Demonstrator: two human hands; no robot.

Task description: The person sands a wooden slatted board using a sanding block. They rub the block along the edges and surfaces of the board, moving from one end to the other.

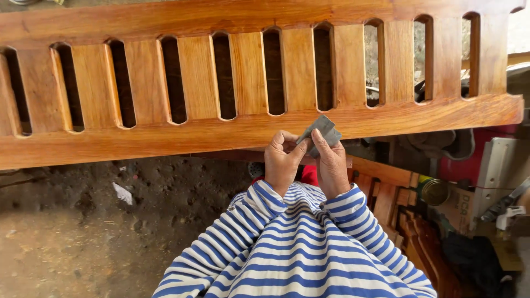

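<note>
Head view: long slatted wooden panel (248, 83) spans frame, long axis left to right, slots upright. Below right: round tin (434, 191), stacked wood pieces (408, 221). Dirt floor (83, 232) at left. Grey sandpaper piece (323, 131) just before panel's lower rail, tilted, corner pointing up. Left hand (281, 163) and right hand (330, 165) both pinch it, fingers curled together.

You get soft, even daylight here, bright enough to show the grain of the slatted wooden panel (248, 72) across the top of the frame. The upper right corner is washed out pale. The slots read dark. Your striped sleeves (298, 243) are sharp at lower centre. The panel bows slightly toward both edges, a wide-lens curve.
</note>
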